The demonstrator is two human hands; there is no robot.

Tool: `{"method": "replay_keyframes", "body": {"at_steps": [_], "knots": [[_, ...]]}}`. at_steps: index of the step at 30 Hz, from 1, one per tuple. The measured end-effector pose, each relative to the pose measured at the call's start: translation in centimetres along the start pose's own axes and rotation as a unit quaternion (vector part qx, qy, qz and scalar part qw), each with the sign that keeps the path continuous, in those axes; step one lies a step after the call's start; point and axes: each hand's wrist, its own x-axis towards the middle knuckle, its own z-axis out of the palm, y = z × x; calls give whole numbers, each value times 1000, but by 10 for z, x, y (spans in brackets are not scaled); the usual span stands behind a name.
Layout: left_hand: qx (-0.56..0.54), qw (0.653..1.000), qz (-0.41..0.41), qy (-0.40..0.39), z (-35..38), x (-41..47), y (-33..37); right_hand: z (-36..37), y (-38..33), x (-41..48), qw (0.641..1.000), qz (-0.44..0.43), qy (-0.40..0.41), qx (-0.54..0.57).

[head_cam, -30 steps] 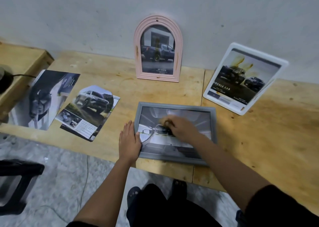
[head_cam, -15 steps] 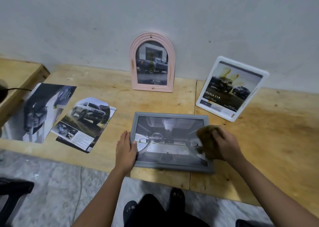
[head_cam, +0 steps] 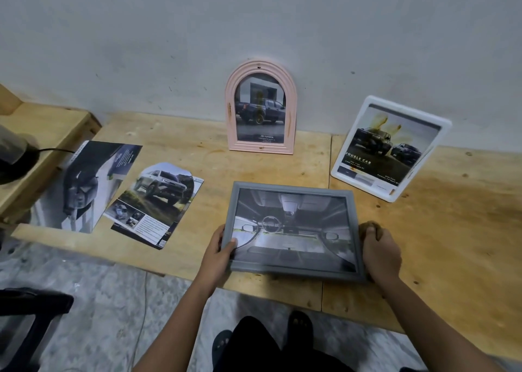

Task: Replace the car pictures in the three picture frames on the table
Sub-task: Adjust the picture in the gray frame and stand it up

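Wiping has stopped: the right hand (head_cam: 381, 251), cloth (head_cam: 370, 228) still bunched in it, has moved to the grey frame's (head_cam: 293, 268) right edge while the left hand (head_cam: 219, 248) grips the left, tilting it off the worktop (head_cam: 452, 230), probably to flip it.

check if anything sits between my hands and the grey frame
Nothing visible does. The left hand already grips the grey frame at its left edge; the right hand, bunching a brown cloth, holds its right edge.

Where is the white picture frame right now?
In the head view, the white picture frame leans on the wall at the table's back right, right of the pink arched frame.
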Motion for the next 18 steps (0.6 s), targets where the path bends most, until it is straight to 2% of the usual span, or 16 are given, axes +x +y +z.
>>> {"method": "replay_keyframes", "body": {"at_steps": [4,7,10,12,14,18], "knots": [[-182,983,-32,-16,-12,-3,12,2,-3,-2,1000,5,-10,23],[-212,977,-32,-8,-17,4,26,-1,-9,9,998,40,-32,43],[-222,974,-26,-19,-21,6,42,-6,-34,21,984,99,-46,144],[-216,976,-26,-29,-24,5,52,-7,-62,22,972,85,-70,209],[-201,979,-14,-42,-27,4,69,-7,-99,15,965,14,-84,247],[-125,989,64,-44,-30,4,129,-16,-177,-2,942,-245,-70,219]]}}
